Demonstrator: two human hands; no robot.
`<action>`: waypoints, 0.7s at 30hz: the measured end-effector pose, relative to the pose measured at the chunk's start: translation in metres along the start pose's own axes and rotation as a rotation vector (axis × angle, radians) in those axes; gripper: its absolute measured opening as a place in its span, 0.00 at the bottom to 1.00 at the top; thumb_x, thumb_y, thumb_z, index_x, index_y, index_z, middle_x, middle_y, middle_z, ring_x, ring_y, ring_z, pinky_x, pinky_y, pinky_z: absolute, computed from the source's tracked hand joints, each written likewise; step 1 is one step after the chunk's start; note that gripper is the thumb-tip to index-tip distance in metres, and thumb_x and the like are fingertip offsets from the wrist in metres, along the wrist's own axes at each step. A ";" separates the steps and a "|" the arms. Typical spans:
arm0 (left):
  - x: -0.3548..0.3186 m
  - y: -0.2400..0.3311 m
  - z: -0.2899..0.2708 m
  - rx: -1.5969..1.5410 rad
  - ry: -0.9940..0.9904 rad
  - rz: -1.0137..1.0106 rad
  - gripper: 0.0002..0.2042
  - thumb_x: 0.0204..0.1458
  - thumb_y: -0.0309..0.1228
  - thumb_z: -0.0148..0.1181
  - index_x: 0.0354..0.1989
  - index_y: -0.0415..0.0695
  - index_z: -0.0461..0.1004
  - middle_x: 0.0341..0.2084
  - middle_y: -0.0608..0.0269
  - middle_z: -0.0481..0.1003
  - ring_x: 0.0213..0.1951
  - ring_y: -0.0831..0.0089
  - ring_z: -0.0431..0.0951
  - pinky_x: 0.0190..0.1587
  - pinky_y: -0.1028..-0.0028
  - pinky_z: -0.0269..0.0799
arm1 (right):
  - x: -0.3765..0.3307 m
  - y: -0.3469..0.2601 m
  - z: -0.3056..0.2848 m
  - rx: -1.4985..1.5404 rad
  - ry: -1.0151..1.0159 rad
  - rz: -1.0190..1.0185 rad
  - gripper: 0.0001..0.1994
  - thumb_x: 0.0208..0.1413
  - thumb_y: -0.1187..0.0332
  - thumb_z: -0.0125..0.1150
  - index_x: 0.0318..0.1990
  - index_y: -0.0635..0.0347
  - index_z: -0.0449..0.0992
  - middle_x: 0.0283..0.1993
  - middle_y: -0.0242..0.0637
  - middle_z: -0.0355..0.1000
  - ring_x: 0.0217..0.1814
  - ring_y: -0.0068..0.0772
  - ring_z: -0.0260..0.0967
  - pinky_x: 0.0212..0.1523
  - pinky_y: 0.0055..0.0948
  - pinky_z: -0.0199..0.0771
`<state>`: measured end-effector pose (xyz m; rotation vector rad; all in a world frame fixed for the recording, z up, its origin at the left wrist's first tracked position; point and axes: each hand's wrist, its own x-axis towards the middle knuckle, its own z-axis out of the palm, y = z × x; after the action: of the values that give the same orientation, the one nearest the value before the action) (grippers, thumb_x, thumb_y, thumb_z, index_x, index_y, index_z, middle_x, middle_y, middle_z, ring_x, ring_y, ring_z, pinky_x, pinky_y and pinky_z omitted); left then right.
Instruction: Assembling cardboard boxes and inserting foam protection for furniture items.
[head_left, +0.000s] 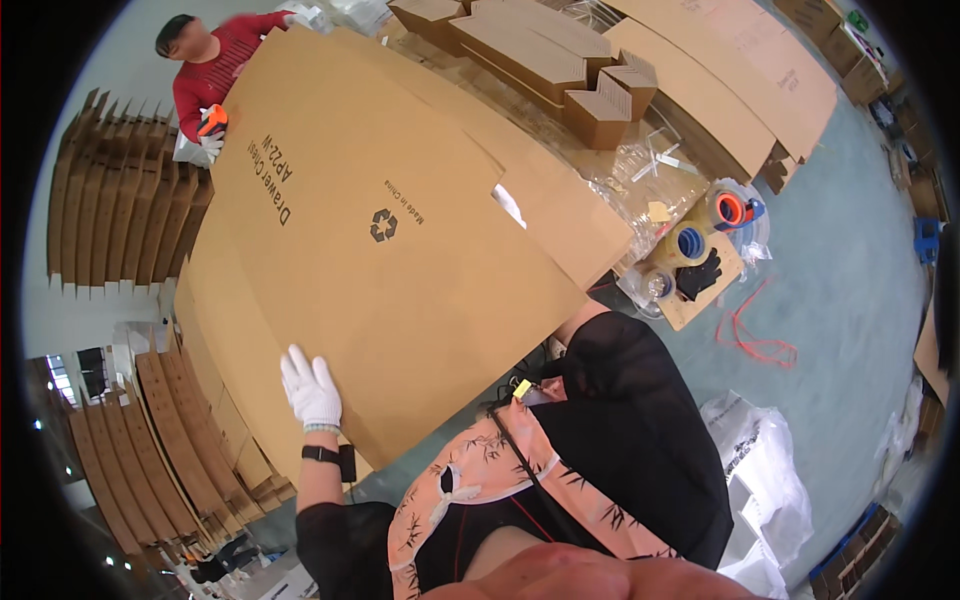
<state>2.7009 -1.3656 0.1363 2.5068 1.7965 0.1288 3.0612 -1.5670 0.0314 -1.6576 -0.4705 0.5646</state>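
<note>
A large flat brown cardboard carton (400, 290) with dark print spreads in front of me. My left hand (312, 390), in a white knit glove, lies on its near left part with the fingers stretched out and nothing held. From the right, my right forearm (582, 318) reaches to the carton's near right edge; the hand itself is hidden beneath or behind the board. Across the carton, a person in a red top (215, 75) has a gloved hand at its far left edge, next to an orange tool (213, 120) that looks like a tape dispenser.
Folded cardboard pieces (530, 50) lie at the far side. On the right are tape rolls (688, 241), a black glove (700, 275) on a board, and red strapping (755, 335) on the floor. Cardboard stacks (125, 195) stand at left; white plastic wrap (770, 460) lies near my right side.
</note>
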 end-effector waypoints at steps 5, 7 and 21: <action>0.023 0.030 -0.002 0.200 -0.012 0.866 0.36 0.58 0.35 0.54 0.72 0.32 0.52 0.73 0.32 0.48 0.73 0.34 0.46 0.75 0.47 0.39 | -0.016 0.020 -0.030 -0.049 0.070 -0.008 0.35 0.55 0.60 0.69 0.68 0.61 0.64 0.66 0.54 0.68 0.68 0.54 0.66 0.68 0.41 0.66; 0.025 0.036 -0.005 0.204 -0.028 0.881 0.36 0.56 0.33 0.54 0.72 0.31 0.52 0.72 0.32 0.48 0.73 0.34 0.46 0.75 0.47 0.38 | -0.014 0.072 -0.065 -0.226 0.369 -0.484 0.32 0.54 0.62 0.69 0.66 0.62 0.68 0.64 0.54 0.70 0.68 0.51 0.67 0.68 0.42 0.66; 0.024 0.056 -0.001 0.288 -0.071 0.831 0.36 0.55 0.29 0.50 0.73 0.30 0.49 0.74 0.32 0.45 0.74 0.33 0.43 0.75 0.46 0.37 | -0.019 0.277 -0.394 -0.099 1.268 0.888 0.41 0.43 0.45 0.70 0.61 0.67 0.71 0.58 0.59 0.74 0.61 0.58 0.73 0.63 0.44 0.69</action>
<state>2.7615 -1.3605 0.1435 3.2356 0.6793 -0.1995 3.2823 -1.9317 -0.1928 -1.9088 1.2108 0.0023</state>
